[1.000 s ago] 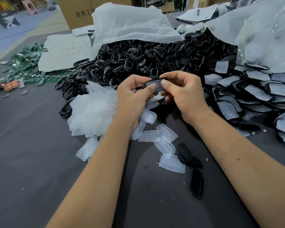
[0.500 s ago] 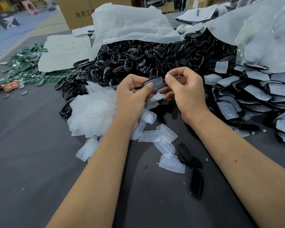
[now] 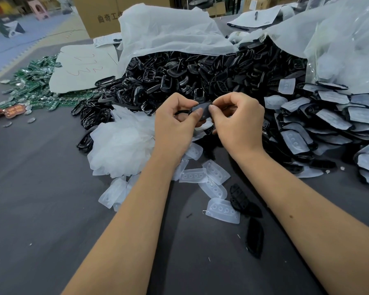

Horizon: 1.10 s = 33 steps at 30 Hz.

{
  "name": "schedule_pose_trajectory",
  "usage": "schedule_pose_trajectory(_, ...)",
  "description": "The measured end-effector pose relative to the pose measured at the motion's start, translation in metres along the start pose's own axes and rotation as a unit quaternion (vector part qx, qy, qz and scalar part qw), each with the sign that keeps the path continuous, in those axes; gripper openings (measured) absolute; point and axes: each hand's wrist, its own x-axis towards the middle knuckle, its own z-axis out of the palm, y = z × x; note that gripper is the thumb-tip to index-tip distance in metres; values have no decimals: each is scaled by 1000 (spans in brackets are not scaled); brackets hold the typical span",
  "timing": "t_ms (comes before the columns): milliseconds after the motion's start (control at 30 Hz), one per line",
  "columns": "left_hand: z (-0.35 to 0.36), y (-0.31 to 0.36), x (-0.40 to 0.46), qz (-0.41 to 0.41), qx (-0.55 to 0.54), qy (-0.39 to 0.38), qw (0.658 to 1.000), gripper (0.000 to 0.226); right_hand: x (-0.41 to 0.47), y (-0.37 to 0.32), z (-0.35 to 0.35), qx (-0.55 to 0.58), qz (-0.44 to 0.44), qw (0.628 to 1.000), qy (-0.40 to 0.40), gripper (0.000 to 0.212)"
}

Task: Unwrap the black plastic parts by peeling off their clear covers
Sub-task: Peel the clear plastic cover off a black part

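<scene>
A: What is lying on the table (image 3: 41, 209), biggest first?

B: A bag (image 3: 168, 33) is spilling a heap of bare black parts (image 3: 200, 77) across the back; a stack of covered parts (image 3: 328, 120) is sitting at the right, each one wearing its cloudy clear skin; a mound of peeled film (image 3: 119, 145) is piling up at the left; loose covers (image 3: 215, 173) are lying just in front of the wrists.

A: And nearer than those?

B: Two bare black parts (image 3: 241, 199) are lying beside the covers; green boards (image 3: 34, 81) are scattered far left.

A: What are the hands doing?

B: Both are holding one part (image 3: 202, 110) up over the near edge of the heap; the left hand (image 3: 175, 124) is pinching it, thumb on its face and fingers curled behind; the right hand (image 3: 239, 122) is pinching its right edge with thumb and forefinger, the other fingers curled in.

A: Is the cover coming off?

B: I cannot tell; the face is looking dark, so the skin may be partly lifted.

A: How far along is the job?

B: Judging by the piles, some covers are off, yet the covered stack is large; I am guessing plenty is remaining.
</scene>
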Motion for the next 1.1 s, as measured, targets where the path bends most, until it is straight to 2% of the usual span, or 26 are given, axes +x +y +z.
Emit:
schedule_pose_trajectory(133, 0, 1, 0, -2, 4, 3, 1000, 13, 1, 1, 0, 31, 28, 999, -18, 5)
schedule_pose_trajectory(267, 0, 2, -1, -7, -24, -1, 1000, 16, 4, 3, -2, 157, 99, 981, -63, 20)
schedule_pose_trajectory(500, -3, 3, -1, -22, -53, -17, 998, 19, 5, 3, -6, 259, 139, 949, -114, 4)
schedule_pose_trajectory(800, -4, -1, 2, -47, -36, -3, 998, 19, 4, 3, -3, 246, 128, 953, -121, 9)
schedule_pose_trajectory(967, -6, -2, 2, -51, -26, 13, 998, 20, 7, 4, -5, 265, 133, 943, -153, 14)
schedule_pose_trajectory(1100, -7, -2, 2, -50, -30, 18, 998, 17, 7, 3, -5, 234, 138, 946, -179, 12)
